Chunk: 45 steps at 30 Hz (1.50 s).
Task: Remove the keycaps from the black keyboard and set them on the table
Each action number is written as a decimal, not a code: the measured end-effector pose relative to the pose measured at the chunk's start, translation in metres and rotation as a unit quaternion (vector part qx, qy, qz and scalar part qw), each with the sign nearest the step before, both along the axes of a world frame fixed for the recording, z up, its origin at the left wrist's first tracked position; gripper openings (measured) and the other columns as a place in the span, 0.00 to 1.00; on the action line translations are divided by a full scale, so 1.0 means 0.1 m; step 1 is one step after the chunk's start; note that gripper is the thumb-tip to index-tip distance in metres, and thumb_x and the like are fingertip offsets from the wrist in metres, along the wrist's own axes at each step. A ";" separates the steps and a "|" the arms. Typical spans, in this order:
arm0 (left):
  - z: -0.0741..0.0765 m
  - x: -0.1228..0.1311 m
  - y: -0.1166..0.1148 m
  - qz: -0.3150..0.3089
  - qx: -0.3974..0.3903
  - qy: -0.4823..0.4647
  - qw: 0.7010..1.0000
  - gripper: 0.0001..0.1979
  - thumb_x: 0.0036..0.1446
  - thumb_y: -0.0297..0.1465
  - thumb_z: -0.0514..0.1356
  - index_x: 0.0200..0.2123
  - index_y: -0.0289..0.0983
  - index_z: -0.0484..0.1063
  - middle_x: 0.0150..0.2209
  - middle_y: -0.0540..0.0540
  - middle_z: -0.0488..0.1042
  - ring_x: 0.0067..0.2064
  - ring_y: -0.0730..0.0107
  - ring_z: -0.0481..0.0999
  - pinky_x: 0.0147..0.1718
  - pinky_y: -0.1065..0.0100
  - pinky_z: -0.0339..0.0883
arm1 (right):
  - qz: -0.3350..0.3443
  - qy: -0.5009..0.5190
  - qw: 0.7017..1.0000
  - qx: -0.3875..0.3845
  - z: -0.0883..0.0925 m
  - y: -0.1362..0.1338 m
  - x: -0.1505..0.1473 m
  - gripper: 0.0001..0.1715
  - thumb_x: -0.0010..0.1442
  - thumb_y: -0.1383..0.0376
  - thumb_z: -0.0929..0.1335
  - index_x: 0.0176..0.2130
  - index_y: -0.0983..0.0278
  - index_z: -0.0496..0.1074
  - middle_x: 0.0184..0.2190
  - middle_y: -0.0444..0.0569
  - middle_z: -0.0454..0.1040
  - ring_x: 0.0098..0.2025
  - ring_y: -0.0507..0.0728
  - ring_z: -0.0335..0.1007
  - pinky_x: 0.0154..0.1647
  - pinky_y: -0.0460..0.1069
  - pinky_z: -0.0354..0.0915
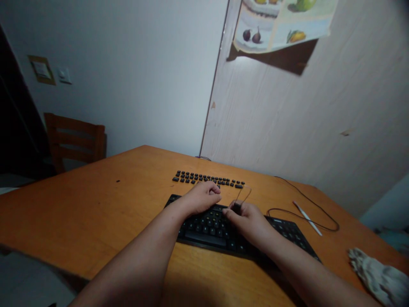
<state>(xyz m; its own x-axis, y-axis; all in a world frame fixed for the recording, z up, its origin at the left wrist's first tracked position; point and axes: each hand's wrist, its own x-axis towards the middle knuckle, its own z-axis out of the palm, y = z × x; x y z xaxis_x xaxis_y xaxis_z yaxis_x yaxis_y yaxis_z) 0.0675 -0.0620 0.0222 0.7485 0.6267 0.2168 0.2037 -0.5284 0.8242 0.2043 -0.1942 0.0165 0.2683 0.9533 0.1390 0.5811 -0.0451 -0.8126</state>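
Nearest, a bundle of pale fabric [380, 273] lies to the right of the right forearm, cut off by the frame. Beneath both hands rests a black keyboard [207, 239]; its frame holds black keys, the long space bar on the near side, while yellowish marks between the hands are too small to make out. The right hand [247, 219] grips the dark handle of a wire-looped tool [237, 208] — its thin loop pointing away. The left hand [203, 197], fingers curled, lies over the keyboard's far edge; whether it holds anything cannot be told. To the right of the right hand lie a white pen [308, 219] and a looped dark cable [338, 225]. Just beyond the left hand, loose black keycaps [196, 176] stand in rows, some hidden behind it. All rest on an orange-brown wooden table [96, 213]. Beyond, far left of the hands, stands a wooden chair [76, 140]; behind rise a pale wall [143, 85] and a wood-grain panel [271, 119] — its fruit poster [271, 25] cut off above.
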 end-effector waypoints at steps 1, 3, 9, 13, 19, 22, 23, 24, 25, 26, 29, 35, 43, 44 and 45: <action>0.00 0.00 -0.01 -0.014 -0.001 -0.002 1.000 0.12 0.50 0.34 0.59 0.37 0.36 0.74 0.31 0.48 0.73 0.33 0.68 0.71 0.30 0.70 0.62 | -0.011 0.018 1.000 -0.005 0.00 0.01 0.00 0.11 0.57 0.60 0.65 0.26 0.63 0.66 0.18 0.39 0.63 0.20 0.49 0.57 0.21 0.45 0.53; 0.01 -0.01 -0.02 -0.040 0.001 0.000 0.999 0.12 0.50 0.35 0.59 0.38 0.36 0.74 0.32 0.47 0.74 0.34 0.68 0.72 0.31 0.70 0.63 | -0.036 0.048 0.998 -0.011 -0.01 0.01 -0.01 0.10 0.56 0.60 0.65 0.26 0.62 0.65 0.17 0.38 0.62 0.18 0.49 0.55 0.20 0.44 0.52; 0.02 -0.03 -0.01 -0.067 -0.006 0.024 0.997 0.12 0.51 0.34 0.59 0.38 0.36 0.74 0.34 0.47 0.75 0.36 0.67 0.73 0.34 0.69 0.64 | -0.071 0.140 0.987 -0.014 0.02 0.00 0.01 0.10 0.53 0.63 0.65 0.24 0.62 0.61 0.15 0.38 0.61 0.16 0.48 0.54 0.16 0.43 0.49; 0.02 -0.02 -0.02 -0.074 -0.024 0.018 0.997 0.11 0.50 0.33 0.59 0.37 0.37 0.73 0.36 0.47 0.75 0.38 0.67 0.73 0.36 0.69 0.64 | -0.100 0.180 0.978 0.007 0.06 -0.01 0.04 0.10 0.54 0.61 0.66 0.26 0.62 0.63 0.17 0.40 0.66 0.16 0.48 0.56 0.15 0.43 0.50; 0.05 -0.02 -0.11 -0.150 -0.096 -0.004 0.984 0.14 0.51 0.35 0.60 0.40 0.36 0.73 0.33 0.49 0.74 0.32 0.72 0.70 0.30 0.72 0.61 | -0.094 0.223 0.968 0.071 0.10 -0.02 -0.03 0.16 0.54 0.53 0.69 0.31 0.61 0.62 0.19 0.39 0.67 0.17 0.49 0.58 0.16 0.44 0.52; 0.04 -0.01 -0.14 -0.166 -0.118 -0.002 0.979 0.14 0.50 0.35 0.61 0.40 0.36 0.73 0.27 0.52 0.70 0.25 0.76 0.64 0.24 0.74 0.54 | -0.077 0.206 0.971 0.093 0.11 -0.04 -0.07 0.17 0.56 0.52 0.68 0.31 0.61 0.62 0.20 0.41 0.68 0.18 0.50 0.60 0.17 0.44 0.55; 0.03 -0.01 -0.14 -0.161 -0.118 -0.006 0.980 0.13 0.50 0.35 0.61 0.39 0.36 0.73 0.26 0.52 0.70 0.24 0.77 0.63 0.24 0.74 0.53 | -0.070 0.192 0.974 0.097 0.10 -0.04 -0.08 0.17 0.56 0.52 0.68 0.31 0.61 0.63 0.21 0.41 0.68 0.19 0.50 0.62 0.18 0.44 0.57; 0.03 -0.01 -0.14 -0.153 -0.119 -0.013 0.981 0.13 0.50 0.34 0.61 0.39 0.35 0.73 0.26 0.52 0.70 0.24 0.77 0.62 0.24 0.74 0.53 | -0.064 0.176 0.977 0.101 0.10 -0.05 -0.08 0.17 0.57 0.51 0.67 0.32 0.62 0.65 0.23 0.43 0.69 0.21 0.51 0.63 0.19 0.45 0.59; 0.03 0.00 -0.13 -0.143 -0.121 -0.024 0.982 0.12 0.49 0.33 0.61 0.38 0.35 0.73 0.26 0.51 0.70 0.25 0.77 0.63 0.24 0.74 0.54 | -0.060 0.158 0.980 0.107 0.09 -0.06 -0.08 0.18 0.58 0.50 0.67 0.34 0.62 0.67 0.24 0.44 0.71 0.22 0.52 0.65 0.20 0.46 0.61; 0.03 0.00 -0.13 -0.132 -0.125 -0.035 0.983 0.12 0.49 0.33 0.61 0.38 0.35 0.73 0.27 0.51 0.71 0.26 0.76 0.64 0.25 0.74 0.55 | -0.058 0.141 0.981 0.117 0.09 -0.06 -0.07 0.19 0.59 0.49 0.66 0.37 0.62 0.69 0.27 0.46 0.72 0.24 0.53 0.67 0.22 0.46 0.64; 0.04 0.01 -0.13 -0.099 -0.148 -0.059 0.982 0.14 0.46 0.31 0.62 0.39 0.35 0.71 0.28 0.51 0.70 0.29 0.75 0.67 0.26 0.74 0.57 | -0.047 0.083 0.982 0.161 0.05 -0.07 -0.03 0.24 0.63 0.49 0.61 0.50 0.61 0.69 0.36 0.51 0.75 0.29 0.55 0.72 0.28 0.49 0.69; 0.03 0.02 -0.12 -0.106 -0.212 -0.086 0.968 0.18 0.46 0.28 0.60 0.43 0.35 0.67 0.26 0.53 0.69 0.27 0.77 0.67 0.27 0.74 0.58 | 0.012 -0.209 0.957 0.201 0.00 -0.05 0.09 0.16 0.63 0.58 0.64 0.48 0.59 0.73 0.41 0.52 0.75 0.41 0.58 0.72 0.43 0.52 0.67; 0.02 0.02 -0.12 -0.089 -0.238 -0.067 0.965 0.23 0.46 0.27 0.60 0.48 0.35 0.64 0.26 0.52 0.70 0.29 0.73 0.72 0.28 0.72 0.61 | -0.012 -0.380 0.917 0.121 0.08 -0.06 0.05 0.13 0.63 0.59 0.63 0.44 0.58 0.73 0.35 0.50 0.74 0.36 0.57 0.71 0.36 0.49 0.62; 0.02 0.02 -0.11 -0.079 -0.235 -0.066 0.966 0.23 0.46 0.27 0.60 0.49 0.35 0.64 0.26 0.52 0.71 0.29 0.72 0.72 0.28 0.72 0.61 | -0.014 -0.380 0.918 0.114 0.09 -0.04 0.07 0.14 0.62 0.59 0.63 0.44 0.58 0.74 0.36 0.50 0.75 0.37 0.57 0.71 0.36 0.49 0.62; 0.02 0.02 -0.10 -0.065 -0.232 -0.071 0.968 0.23 0.46 0.28 0.61 0.49 0.35 0.65 0.27 0.51 0.71 0.29 0.73 0.72 0.28 0.72 0.61 | -0.021 -0.376 0.920 0.108 0.10 -0.01 0.11 0.14 0.62 0.58 0.64 0.44 0.59 0.74 0.36 0.50 0.75 0.37 0.58 0.72 0.36 0.49 0.62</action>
<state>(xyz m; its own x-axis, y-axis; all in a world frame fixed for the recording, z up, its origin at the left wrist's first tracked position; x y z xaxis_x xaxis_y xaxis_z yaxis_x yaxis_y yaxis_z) 0.0695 -0.0724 0.0247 0.8103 0.5846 0.0414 0.0274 -0.1084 0.9937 0.2148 -0.1953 0.0263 0.0555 0.8723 0.4857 0.9841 0.0343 -0.1741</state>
